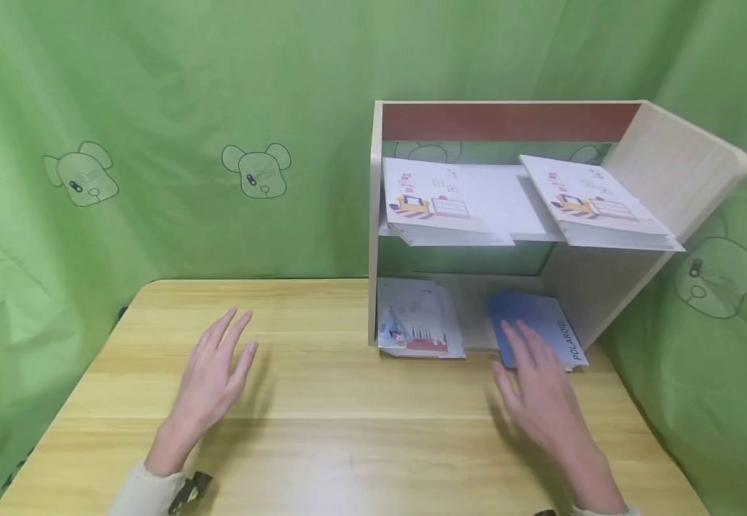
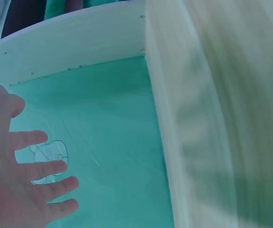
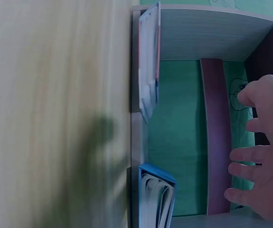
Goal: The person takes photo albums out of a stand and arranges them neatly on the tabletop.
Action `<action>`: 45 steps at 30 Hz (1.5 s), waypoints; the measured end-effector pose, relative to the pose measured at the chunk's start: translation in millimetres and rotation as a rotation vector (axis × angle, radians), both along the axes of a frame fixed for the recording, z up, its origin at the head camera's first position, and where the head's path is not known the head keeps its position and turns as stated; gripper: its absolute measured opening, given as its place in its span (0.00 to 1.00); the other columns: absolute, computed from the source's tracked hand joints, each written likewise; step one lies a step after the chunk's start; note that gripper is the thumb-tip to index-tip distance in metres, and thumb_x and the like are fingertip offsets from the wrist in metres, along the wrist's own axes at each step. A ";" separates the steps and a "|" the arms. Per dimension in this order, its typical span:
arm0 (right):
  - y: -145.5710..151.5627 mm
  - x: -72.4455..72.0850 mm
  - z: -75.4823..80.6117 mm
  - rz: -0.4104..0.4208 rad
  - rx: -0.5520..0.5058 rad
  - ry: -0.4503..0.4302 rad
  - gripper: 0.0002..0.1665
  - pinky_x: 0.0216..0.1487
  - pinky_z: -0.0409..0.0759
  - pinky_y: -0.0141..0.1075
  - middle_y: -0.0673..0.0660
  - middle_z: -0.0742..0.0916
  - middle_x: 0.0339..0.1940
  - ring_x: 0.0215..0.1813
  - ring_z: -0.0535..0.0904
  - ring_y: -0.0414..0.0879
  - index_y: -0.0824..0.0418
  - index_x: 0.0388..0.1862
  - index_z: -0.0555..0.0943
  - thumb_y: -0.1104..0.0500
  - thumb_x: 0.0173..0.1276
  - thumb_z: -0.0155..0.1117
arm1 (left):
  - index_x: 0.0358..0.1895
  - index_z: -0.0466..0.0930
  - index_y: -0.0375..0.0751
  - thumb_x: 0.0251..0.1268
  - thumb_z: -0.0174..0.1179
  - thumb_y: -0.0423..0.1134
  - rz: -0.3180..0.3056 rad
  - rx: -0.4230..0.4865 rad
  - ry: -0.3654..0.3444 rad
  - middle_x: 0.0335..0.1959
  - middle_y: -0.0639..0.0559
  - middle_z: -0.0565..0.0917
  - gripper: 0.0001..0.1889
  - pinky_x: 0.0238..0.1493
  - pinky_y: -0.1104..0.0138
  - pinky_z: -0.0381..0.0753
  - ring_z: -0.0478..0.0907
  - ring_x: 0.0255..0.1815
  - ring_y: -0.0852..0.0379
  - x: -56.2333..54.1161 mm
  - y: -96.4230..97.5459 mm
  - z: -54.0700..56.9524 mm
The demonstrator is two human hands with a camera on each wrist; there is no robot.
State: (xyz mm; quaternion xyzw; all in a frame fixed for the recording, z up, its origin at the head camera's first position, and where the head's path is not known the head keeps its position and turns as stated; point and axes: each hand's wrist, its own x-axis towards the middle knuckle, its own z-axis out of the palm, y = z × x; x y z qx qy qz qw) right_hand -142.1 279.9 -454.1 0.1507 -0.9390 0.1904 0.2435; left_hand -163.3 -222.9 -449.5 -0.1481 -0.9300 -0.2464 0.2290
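Note:
Fingers spread, my left hand [image 1: 208,380] hovers over the left part of the wooden table and holds nothing; the left wrist view shows the same hand [image 2: 27,175] with its fingers apart. My right hand [image 1: 538,390] is held in front of the lower shelf, overlapping a blue POLAROID album [image 1: 550,322] in the head view. In the right wrist view a gap shows between this hand [image 3: 264,152] and the blue album [image 3: 157,190], whose pages face out. White illustrated albums or books [image 1: 415,315] lie at the lower shelf's left end.
A two-level shelf unit [image 1: 376,215] stands at the table's back right. Its upper board carries a white illustrated book [image 1: 431,193] at left and a similar book [image 1: 599,201] at right, both jutting past the edge. A green curtain [image 1: 173,86] hangs behind the table [image 1: 322,394].

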 end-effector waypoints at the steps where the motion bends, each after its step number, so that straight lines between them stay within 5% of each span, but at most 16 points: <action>1: -0.3 -0.6 1.6 0.005 -0.012 0.010 0.40 0.77 0.56 0.64 0.69 0.65 0.79 0.74 0.62 0.71 0.62 0.81 0.60 0.54 0.75 0.60 | 0.78 0.65 0.43 0.81 0.51 0.47 -0.006 0.017 0.000 0.78 0.37 0.63 0.28 0.71 0.34 0.63 0.61 0.75 0.33 -0.4 1.3 1.5; 19: -9.9 -11.7 27.2 0.072 -0.237 0.142 0.35 0.75 0.66 0.53 0.67 0.76 0.71 0.70 0.70 0.66 0.64 0.76 0.68 0.62 0.71 0.63 | 0.71 0.73 0.37 0.78 0.56 0.40 -0.118 0.257 0.100 0.68 0.40 0.77 0.23 0.71 0.42 0.70 0.71 0.70 0.40 -13.2 32.6 19.3; 27: -13.7 -14.1 38.4 0.084 -0.351 0.164 0.34 0.67 0.66 0.22 0.63 0.80 0.68 0.65 0.75 0.58 0.61 0.76 0.69 0.67 0.71 0.63 | 0.69 0.74 0.35 0.76 0.58 0.37 -0.181 0.327 0.154 0.64 0.41 0.80 0.22 0.69 0.47 0.74 0.76 0.66 0.42 -17.6 46.0 29.8; 35: -18.9 -17.8 52.7 0.142 -0.448 0.212 0.34 0.67 0.71 0.23 0.63 0.82 0.64 0.64 0.77 0.52 0.61 0.74 0.72 0.72 0.69 0.64 | 0.67 0.77 0.40 0.77 0.57 0.35 -0.253 0.466 0.152 0.62 0.48 0.82 0.19 0.68 0.55 0.75 0.78 0.63 0.48 -20.9 63.9 41.3; 45: -22.9 -17.2 64.3 0.137 -0.514 0.163 0.33 0.68 0.75 0.31 0.60 0.81 0.67 0.68 0.75 0.46 0.58 0.75 0.70 0.68 0.72 0.62 | 0.71 0.73 0.41 0.78 0.55 0.32 -0.313 0.568 0.087 0.63 0.48 0.82 0.22 0.72 0.57 0.72 0.77 0.65 0.49 -23.8 79.8 50.6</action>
